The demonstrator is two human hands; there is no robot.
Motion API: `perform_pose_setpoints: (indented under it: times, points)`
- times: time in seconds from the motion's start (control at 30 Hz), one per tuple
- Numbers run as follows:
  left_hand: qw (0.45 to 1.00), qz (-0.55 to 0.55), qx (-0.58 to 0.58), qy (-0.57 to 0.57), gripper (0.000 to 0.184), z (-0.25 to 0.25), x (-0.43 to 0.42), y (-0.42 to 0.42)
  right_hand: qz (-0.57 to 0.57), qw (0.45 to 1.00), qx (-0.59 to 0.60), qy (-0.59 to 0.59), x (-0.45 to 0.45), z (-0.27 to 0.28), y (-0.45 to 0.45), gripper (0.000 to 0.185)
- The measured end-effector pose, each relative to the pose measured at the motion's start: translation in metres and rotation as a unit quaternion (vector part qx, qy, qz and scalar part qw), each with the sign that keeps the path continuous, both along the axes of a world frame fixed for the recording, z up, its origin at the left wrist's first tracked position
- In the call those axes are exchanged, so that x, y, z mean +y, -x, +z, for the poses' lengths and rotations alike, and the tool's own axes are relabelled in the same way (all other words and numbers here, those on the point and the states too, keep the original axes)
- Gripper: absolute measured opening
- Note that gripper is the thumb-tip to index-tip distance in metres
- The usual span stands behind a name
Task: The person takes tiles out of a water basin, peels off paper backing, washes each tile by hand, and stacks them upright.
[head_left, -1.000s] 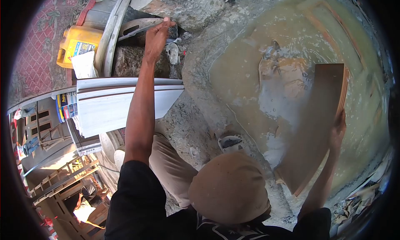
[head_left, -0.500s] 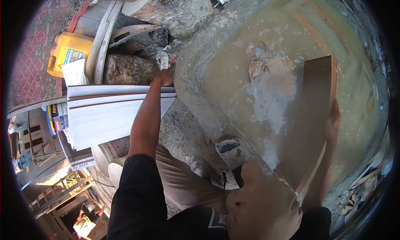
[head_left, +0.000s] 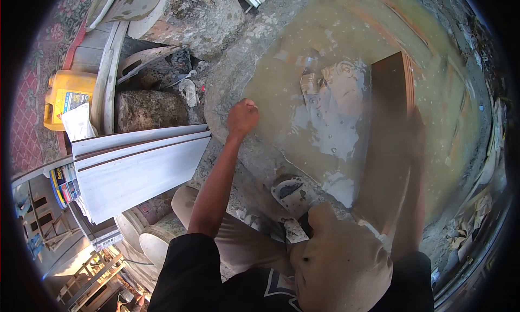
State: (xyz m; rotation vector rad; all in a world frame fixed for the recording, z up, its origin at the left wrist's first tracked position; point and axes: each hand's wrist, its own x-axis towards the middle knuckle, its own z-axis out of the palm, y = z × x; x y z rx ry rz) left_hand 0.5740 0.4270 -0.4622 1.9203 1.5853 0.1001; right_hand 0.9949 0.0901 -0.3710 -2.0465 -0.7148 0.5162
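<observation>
My left hand (head_left: 242,117) hangs over the rim of the muddy pool (head_left: 281,101), its fingers curled into a fist; anything inside is hidden. Motion blurs my right hand (head_left: 415,129), which is at the right edge of a stack of brown boards (head_left: 387,122). The stack leans lengthwise in the murky water, its layered edge facing right. Left of the boards, a wet, crumpled pale lump (head_left: 341,87) pokes out of the water.
Large white panels (head_left: 141,168) stand at left. Behind them are a yellow jerrycan (head_left: 71,98), a log (head_left: 149,110) and a big rock (head_left: 189,20). More boards lie under water at upper right. A slippered foot (head_left: 292,193) is by the pool's near rim.
My left hand has come down and right, from above the stones to the pool's rim. The view has shifted, so the scene sits further left. My right hand stays at the boards.
</observation>
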Motion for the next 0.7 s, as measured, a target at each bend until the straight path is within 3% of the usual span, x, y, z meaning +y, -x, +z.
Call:
perform_pose_setpoints:
  times: [0.07,0.1,0.2,0.33,0.43,0.53,0.57,0.63,0.7]
  points:
    - [0.998,-0.039,0.041,-0.028,0.033,-0.081,-0.043,-0.035,-0.003,1.000,0.002,-0.005,0.005,0.001,-0.001,0.098]
    - [0.996,-0.054,0.058,-0.030,0.037,-0.096,-0.064,-0.054,0.000,1.000,0.003,-0.003,0.003,0.000,-0.001,0.098]
    - [0.992,-0.105,0.032,0.066,0.049,-0.066,-0.102,-0.109,0.003,0.999,-0.026,0.042,0.009,-0.004,0.004,0.097]
    - [0.953,-0.202,-0.066,0.216,0.067,0.028,-0.116,-0.166,0.036,0.993,-0.107,0.027,-0.010,-0.029,-0.011,0.093]
    - [0.897,-0.231,-0.173,0.334,0.081,0.074,-0.133,-0.214,-0.035,0.995,-0.042,0.083,0.008,-0.023,0.002,0.091]
    - [0.882,-0.158,-0.280,0.346,0.112,0.060,-0.180,-0.256,-0.030,0.984,-0.112,0.138,0.024,0.011,0.032,0.089]
    - [0.874,-0.129,-0.313,0.348,0.122,0.058,-0.190,-0.263,-0.040,0.984,-0.084,0.149,0.024,0.015,0.043,0.086]
    - [0.872,-0.133,-0.332,0.336,0.126,0.071,-0.196,-0.269,-0.049,0.985,-0.028,0.166,0.024,0.023,0.067,0.081]
    - [0.884,-0.139,-0.322,0.310,0.126,0.080,-0.193,-0.276,-0.046,0.957,-0.020,0.285,0.018,0.030,0.098,0.071]
